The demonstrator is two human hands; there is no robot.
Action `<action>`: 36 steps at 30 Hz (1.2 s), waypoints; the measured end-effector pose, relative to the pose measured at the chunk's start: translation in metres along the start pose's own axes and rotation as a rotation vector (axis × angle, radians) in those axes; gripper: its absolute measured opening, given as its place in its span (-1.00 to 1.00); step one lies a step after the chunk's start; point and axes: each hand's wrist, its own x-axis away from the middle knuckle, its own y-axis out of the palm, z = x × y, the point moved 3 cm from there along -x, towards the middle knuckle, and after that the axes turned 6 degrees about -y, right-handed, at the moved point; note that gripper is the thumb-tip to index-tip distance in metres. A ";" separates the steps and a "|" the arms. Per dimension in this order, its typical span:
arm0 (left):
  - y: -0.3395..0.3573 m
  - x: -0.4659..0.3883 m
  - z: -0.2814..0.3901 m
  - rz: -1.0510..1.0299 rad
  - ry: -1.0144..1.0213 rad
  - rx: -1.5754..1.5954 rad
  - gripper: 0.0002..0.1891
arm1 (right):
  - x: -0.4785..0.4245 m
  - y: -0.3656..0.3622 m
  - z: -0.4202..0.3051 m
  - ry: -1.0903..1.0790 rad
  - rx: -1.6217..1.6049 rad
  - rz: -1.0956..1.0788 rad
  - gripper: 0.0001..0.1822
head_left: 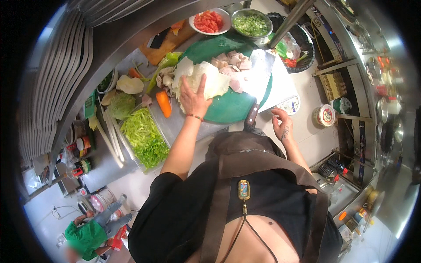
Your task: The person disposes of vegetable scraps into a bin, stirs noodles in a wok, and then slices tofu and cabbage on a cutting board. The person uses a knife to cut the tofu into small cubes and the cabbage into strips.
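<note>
My left hand (194,100) lies palm down, fingers spread, over a pile of pale, thin folded food sheets (215,80) at the left of a round green cutting board (227,110). Whether the fingers grip the sheets is hidden. Chunks of pale pink meat (235,62) sit on the board beyond them. To their right lies a cleaver with its blade (263,62) in glare and its riveted brown handle (252,114) towards me. My right hand (281,125) hovers right of the handle, loosely curled and holding nothing.
Mushrooms (165,79), a carrot (163,103) and a tray of shredded greens (143,138) are at left. Bowls of chopped tomato (209,22) and scallion (250,26) stand behind. A lined bin (307,59) and metal post (291,19) are right. A person in green (87,235) is lower left.
</note>
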 end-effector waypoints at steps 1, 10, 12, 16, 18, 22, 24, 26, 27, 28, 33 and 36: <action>-0.005 -0.005 -0.003 0.018 0.017 0.058 0.21 | -0.001 -0.001 -0.002 -0.009 0.011 -0.002 -0.76; -0.016 -0.015 -0.011 -0.097 -0.023 -0.031 0.20 | -0.002 0.006 0.007 0.058 -0.021 -0.096 -0.78; -0.021 -0.017 -0.008 -0.051 -0.017 -0.070 0.21 | -0.004 0.007 0.008 0.044 -0.023 -0.132 -0.78; -0.018 -0.033 -0.022 0.001 0.016 0.118 0.21 | -0.017 0.008 0.005 0.043 0.019 -0.202 -0.77; -0.006 -0.042 -0.033 -0.065 0.014 0.207 0.18 | -0.025 0.012 0.002 0.027 0.009 -0.228 -0.77; 0.002 -0.040 -0.033 -0.178 -0.047 0.166 0.13 | -0.039 0.027 -0.004 -0.046 -0.036 -0.264 -0.76; 0.007 -0.035 -0.033 -0.133 -0.029 0.179 0.10 | -0.046 0.034 -0.007 -0.087 -0.038 -0.310 -0.68; 0.005 -0.034 -0.037 -0.100 0.003 0.239 0.08 | -0.049 0.040 -0.006 -0.109 0.058 -0.257 -0.58; 0.004 -0.033 -0.039 -0.081 0.014 0.270 0.07 | -0.051 0.043 -0.007 -0.124 0.106 -0.235 -0.53; 0.004 -0.035 -0.043 -0.095 0.022 0.313 0.06 | -0.053 0.050 -0.001 -0.196 0.138 -0.204 -0.39; -0.011 -0.033 -0.047 -0.215 0.034 0.540 0.00 | -0.057 0.066 0.021 -0.123 0.198 -0.237 -0.36; -0.021 -0.021 -0.045 -0.276 -0.069 0.665 -0.04 | -0.061 0.068 0.025 -0.199 0.325 -0.251 -0.37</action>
